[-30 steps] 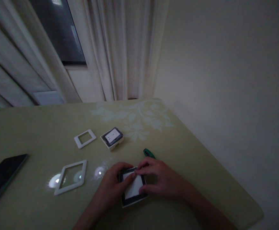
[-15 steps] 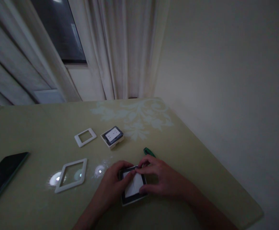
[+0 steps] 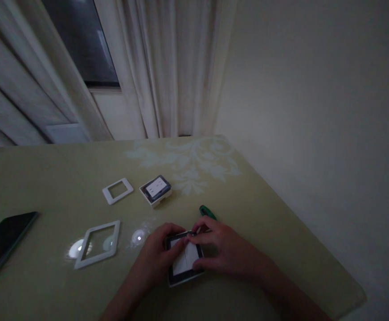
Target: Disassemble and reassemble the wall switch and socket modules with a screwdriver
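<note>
My left hand (image 3: 159, 249) is closed around the left side of a wall switch (image 3: 185, 261), its thumb lying across the white face. The switch has a white two-part panel in a dark surround with a pale rim, and sits tilted low over the table. My right hand (image 3: 216, 247) is at its upper right corner, fingers bent and drawn together close to the left thumb. The right thumb rests at the switch's right edge. Whatever small thing is between the right fingertips is too dim to name. Just beyond the right hand lies a green tool handle (image 3: 207, 211), partly hidden.
A wall socket (image 3: 156, 189) in a pale box lies farther back, beside a small white frame (image 3: 127, 192). A larger white frame (image 3: 96, 259) lies at left, with a dark phone or tablet (image 3: 7, 243) at the far left. A wall (image 3: 308, 111) borders the table's right side.
Both hands stay on the switch almost unmoved; the right fingers shift slightly at its upper edge. The whole view has slid a little.
</note>
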The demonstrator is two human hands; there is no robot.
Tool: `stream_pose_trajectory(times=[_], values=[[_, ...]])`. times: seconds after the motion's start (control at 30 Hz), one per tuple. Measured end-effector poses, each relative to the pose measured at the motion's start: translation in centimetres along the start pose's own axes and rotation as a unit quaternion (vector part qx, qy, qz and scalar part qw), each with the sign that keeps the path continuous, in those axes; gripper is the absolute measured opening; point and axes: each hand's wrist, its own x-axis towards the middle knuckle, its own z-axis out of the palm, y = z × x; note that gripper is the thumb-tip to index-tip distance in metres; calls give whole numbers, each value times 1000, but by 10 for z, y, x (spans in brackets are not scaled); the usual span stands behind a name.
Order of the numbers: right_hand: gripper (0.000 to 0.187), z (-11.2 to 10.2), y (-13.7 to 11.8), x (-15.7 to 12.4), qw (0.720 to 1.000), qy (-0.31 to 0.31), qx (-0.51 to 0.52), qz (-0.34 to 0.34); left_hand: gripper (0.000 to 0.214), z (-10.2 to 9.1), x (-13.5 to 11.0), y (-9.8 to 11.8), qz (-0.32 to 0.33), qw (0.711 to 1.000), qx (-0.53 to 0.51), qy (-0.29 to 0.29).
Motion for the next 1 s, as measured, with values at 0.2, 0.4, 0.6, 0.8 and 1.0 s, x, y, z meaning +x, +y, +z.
stream_pose_trajectory(times=[0.2,0.4,0.6,0.8,1.0], values=[[67,1,3,1,1000,28,10,-11,38,-8,-3,-2,-1,1000,9,-15],[69,-1,2,2,999,38,18,-2,57,-33,-13,-2,7,994,5,-107],[73,3,6,4,999,32,18,-5,64,-35,-12,1,3,994,6,-110],[75,3,7,5,1000,23,11,-7,62,-36,-12,3,15,993,20,-116],[66,3,9,3,999,32,-17,-8,38,-28,-6,-3,16,996,12,-82]])
